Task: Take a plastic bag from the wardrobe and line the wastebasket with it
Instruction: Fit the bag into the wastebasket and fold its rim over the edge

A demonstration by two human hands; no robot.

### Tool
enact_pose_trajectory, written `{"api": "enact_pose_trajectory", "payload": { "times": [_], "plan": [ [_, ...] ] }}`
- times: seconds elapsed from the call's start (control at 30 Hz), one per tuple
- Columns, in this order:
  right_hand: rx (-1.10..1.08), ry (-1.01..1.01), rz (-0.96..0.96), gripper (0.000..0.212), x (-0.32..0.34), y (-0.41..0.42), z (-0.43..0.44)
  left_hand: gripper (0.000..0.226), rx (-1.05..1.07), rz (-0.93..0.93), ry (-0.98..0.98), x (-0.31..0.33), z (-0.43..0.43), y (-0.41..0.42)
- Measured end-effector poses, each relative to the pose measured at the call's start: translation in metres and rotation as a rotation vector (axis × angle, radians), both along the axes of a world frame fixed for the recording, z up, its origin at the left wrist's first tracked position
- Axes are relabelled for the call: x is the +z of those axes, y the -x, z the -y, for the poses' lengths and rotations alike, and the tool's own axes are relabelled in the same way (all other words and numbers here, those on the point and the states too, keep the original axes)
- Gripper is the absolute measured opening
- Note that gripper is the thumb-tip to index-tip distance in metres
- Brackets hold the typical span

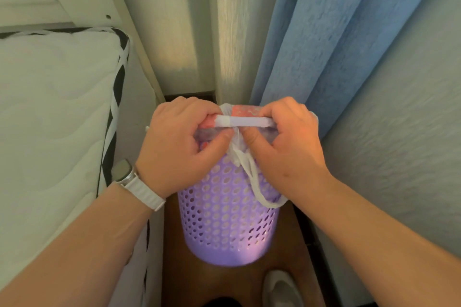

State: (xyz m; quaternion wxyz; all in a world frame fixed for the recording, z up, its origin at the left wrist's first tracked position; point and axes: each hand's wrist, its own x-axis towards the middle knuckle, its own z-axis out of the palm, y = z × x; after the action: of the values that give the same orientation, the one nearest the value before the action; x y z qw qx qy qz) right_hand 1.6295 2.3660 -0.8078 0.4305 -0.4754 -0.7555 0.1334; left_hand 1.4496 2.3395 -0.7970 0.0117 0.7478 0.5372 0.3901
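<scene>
A: Pinching the plastic bag [240, 154] at the wastebasket [224, 222] rim, left hand [179, 149] and right hand [289, 149] both curled on it, bag mouth on top, loop [259, 192] hanging outside
B: Handling?
A: Thin, light, slippery, probably tears easy; I'd grip the bunched edge, not the loop
B: Obstacles?
A: Tight gap, mattress [50, 107] left, curtain [336, 45] right; shoe [279, 286] near the base

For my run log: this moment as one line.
stage: lining | left hand: grips plastic bag | right hand: grips plastic bag | wastebasket: upright on floor | bag handle: hangs outside
</scene>
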Motion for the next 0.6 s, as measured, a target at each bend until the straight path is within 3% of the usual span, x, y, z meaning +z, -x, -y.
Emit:
{"api": "enact_pose_trajectory", "payload": {
  "times": [0.17, 0.3, 0.43, 0.6],
  "plan": [
    [0.06, -0.019, 0.027, 0.01, 0.001, 0.003, 0.002, 0.023, 0.044, -0.019, -0.054, -0.001, -0.002, 0.004],
    [0.13, 0.007, 0.01, 0.018, 0.006, 0.001, 0.001, 0.022, 0.073, 0.031, -0.041, 0.001, -0.002, 0.009],
    [0.053, 0.03, -0.073, 0.033, 0.007, -0.007, -0.005, 0.023, 0.076, 0.173, 0.024, 0.006, 0.001, 0.009],
    [-0.048, 0.053, -0.174, 0.035, 0.013, -0.006, -0.003, 0.021, 0.084, 0.28, 0.036, 0.011, 0.003, 0.004]
  ]
}}
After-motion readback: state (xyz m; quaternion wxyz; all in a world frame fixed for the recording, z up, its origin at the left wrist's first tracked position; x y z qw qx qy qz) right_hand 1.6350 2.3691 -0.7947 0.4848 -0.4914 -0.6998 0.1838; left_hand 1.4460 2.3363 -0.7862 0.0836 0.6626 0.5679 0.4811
